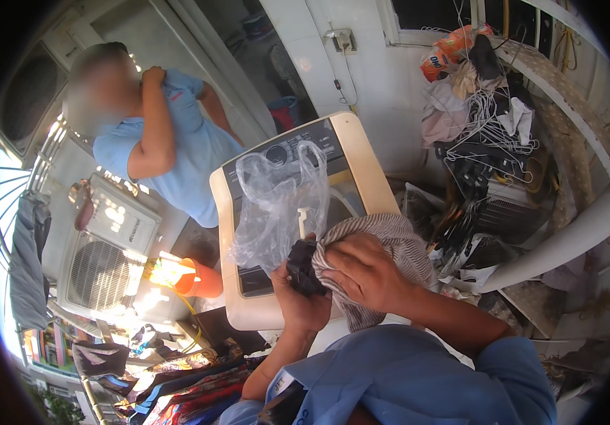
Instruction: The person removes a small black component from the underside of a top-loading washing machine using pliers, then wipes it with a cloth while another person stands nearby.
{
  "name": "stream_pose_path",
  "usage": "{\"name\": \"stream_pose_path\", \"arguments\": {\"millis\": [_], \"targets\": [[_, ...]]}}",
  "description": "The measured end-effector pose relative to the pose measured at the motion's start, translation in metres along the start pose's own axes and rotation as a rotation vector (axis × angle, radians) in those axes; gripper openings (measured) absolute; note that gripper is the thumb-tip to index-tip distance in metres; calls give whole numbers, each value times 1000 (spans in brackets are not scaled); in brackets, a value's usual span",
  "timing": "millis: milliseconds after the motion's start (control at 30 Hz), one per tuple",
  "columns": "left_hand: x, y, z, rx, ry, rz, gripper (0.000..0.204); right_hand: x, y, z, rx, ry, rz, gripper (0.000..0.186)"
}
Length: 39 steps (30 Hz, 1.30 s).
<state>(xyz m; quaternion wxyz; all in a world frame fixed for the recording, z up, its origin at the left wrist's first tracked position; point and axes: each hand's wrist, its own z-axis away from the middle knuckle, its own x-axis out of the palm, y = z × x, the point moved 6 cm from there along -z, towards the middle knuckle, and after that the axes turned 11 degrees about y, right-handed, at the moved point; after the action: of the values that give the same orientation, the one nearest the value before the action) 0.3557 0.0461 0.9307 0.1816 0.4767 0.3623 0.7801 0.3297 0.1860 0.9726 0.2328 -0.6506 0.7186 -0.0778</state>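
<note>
My left hand [296,306] grips a small black plastic part [303,265] from below, fingers wrapped round it. A cream-coloured stem [303,221] sticks up beside the part; whether the two are joined I cannot tell. In my right hand [367,275] is a striped grey-brown cloth [403,244], bunched and pressed against the part's right side. Part of the cloth hangs down below my fingers. Both hands are over the near side of a cream top-loading washing machine [254,312]. A clear plastic bag [271,202] lies on its lid and control panel.
A person in a light blue shirt [198,134] stands beyond the machine at the left. Left of it are an orange bucket [198,280] and an air-conditioner unit [103,265]. Hanging clothes [205,393] fill the lower left. Wire hangers [493,138] are heaped at the right.
</note>
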Motion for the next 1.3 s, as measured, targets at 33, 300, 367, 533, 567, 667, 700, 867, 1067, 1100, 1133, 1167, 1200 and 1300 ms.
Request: {"name": "stream_pose_path", "arguments": {"millis": [33, 300, 367, 533, 567, 667, 700, 867, 1067, 1100, 1133, 1167, 1200, 1300], "targets": [[-1, -1, -1, -34, -22, 32, 60, 2, 2, 0, 22, 11, -17, 38], [-4, -7, 6, 86, -101, -41, 63, 0, -10, -6, 8, 111, -15, 34], [0, -11, 8, 50, -126, 0, 63, -1, -20, -14, -42, 152, -71, 35], [-11, -4, 0, 199, -72, -107, 58, 0, 0, -3, 5, 78, 8, 32], [-11, -3, -1, 250, -112, -119, 56, 3, -3, -2, 4, 90, 3, 32], [-16, -13, 0, 272, -85, -203, 55, 0, -12, -12, -50, 92, -59, 30], [-13, -15, 2, 206, -96, -136, 56, -2, -15, -15, -74, 90, -85, 30], [-12, -18, -6, 68, -136, -31, 58, -3, 2, 1, 29, 91, 60, 25], [-18, -6, -13, -123, -292, 189, 65, -32, 61, 14, 747, 201, -239, 13], [-10, -5, -9, -162, -242, 206, 64, -33, 71, 23, 959, 350, -441, 11], [-8, -4, -9, -147, -266, 191, 64, -34, 63, 13, 918, 391, -499, 12], [-7, -4, -9, -138, -288, 173, 65, -35, 48, 1, 882, 434, -557, 14], [-6, -5, -9, -127, -310, 155, 65, -33, 38, -7, 846, 477, -615, 15], [9, -7, -8, -168, -247, 320, 65, -21, 2, -23, 368, 247, -276, 24]]}}
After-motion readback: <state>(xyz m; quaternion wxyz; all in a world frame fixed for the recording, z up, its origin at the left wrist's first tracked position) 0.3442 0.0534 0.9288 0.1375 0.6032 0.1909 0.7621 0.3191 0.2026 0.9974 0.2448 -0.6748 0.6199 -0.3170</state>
